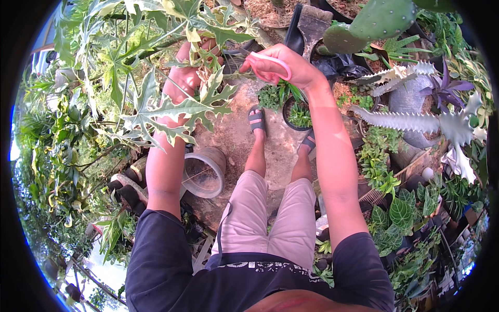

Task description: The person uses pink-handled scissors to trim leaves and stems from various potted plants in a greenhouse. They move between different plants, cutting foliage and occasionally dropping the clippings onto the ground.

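My right hand (286, 66) grips scissors with pink handles (273, 62). Their blades point left toward the plant, and the tips are hard to make out. Up at the left, my left hand (189, 72) is curled around part of a variegated plant with deeply lobed leaves (156, 111). Leaves partly cover that hand, so exactly what lies between its fingers is unclear. A withered brownish leaf (203, 76) hangs against the fingers. The two hands are a short distance apart, at about the same height in the view.
An empty-looking translucent plastic bucket (219, 167) lies tipped near my left leg. A black pot of small green plants (300, 113) stands by my right foot. Spiny pale succulent stems (405, 119) reach in from the right, below a prickly pear cactus (384, 21).
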A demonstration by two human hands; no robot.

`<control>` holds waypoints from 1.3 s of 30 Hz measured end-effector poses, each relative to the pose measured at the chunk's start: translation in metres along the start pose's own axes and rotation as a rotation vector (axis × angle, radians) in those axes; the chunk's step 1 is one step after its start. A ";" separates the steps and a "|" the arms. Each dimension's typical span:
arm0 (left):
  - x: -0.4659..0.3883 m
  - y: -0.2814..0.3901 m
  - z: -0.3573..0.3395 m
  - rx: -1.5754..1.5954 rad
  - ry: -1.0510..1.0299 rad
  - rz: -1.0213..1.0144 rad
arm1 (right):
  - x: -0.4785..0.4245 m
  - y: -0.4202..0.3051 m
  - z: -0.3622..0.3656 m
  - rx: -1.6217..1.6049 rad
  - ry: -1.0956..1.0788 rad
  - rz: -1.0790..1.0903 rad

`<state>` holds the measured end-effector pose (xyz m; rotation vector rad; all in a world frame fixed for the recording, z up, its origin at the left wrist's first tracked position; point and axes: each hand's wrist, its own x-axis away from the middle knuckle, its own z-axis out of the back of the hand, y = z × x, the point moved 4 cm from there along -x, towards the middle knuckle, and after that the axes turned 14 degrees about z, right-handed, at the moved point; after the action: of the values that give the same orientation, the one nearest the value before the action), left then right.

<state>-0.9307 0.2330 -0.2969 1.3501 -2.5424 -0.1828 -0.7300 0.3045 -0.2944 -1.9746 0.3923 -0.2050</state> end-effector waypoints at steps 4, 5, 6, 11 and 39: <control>-0.013 0.000 0.015 0.067 0.125 0.013 | 0.004 0.005 0.010 0.099 0.072 0.148; 0.000 -0.001 0.001 0.051 0.182 -0.032 | 0.004 -0.001 0.002 0.084 0.047 0.127; 0.007 -0.005 0.001 -0.018 0.337 -0.139 | 0.006 0.000 0.001 0.094 0.057 0.097; 0.028 -0.019 -0.025 -0.556 0.624 -0.433 | 0.032 0.015 0.000 0.005 0.167 -0.107; 0.080 -0.131 -0.020 -0.310 1.335 -0.437 | 0.128 0.027 -0.033 -0.179 0.250 -0.150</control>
<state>-0.8637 0.0938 -0.2948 1.2205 -1.0699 0.1941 -0.6263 0.2199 -0.3092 -2.1637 0.4347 -0.5322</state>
